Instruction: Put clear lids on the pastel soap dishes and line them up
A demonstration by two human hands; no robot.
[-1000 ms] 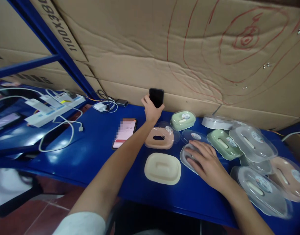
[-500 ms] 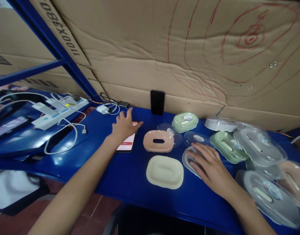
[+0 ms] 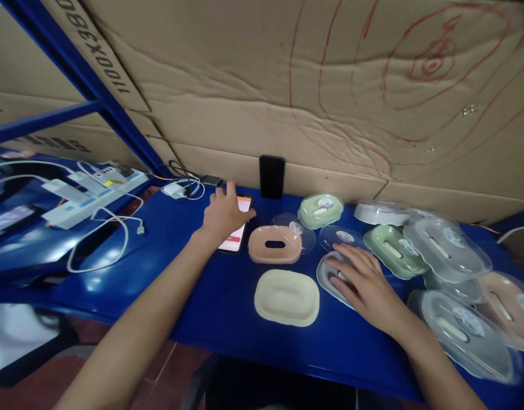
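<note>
Presently the left hand [image 3: 222,215] lies open, fingers spread, on a lit smartphone [image 3: 236,232] lying flat near the rear edge of the blue worktop [image 3: 193,285]. The right hand [image 3: 364,282] rests flat, gripping nothing, on a clear plastic lid [image 3: 330,274] near the front edge, beside a cream soap dish [image 3: 286,296]. A light, single fingertip touch would likely serve the screen better than the whole palm. Legible writing: "1100X38" printed on the cardboard [image 3: 100,52]; lid labels are unreadable.
</note>
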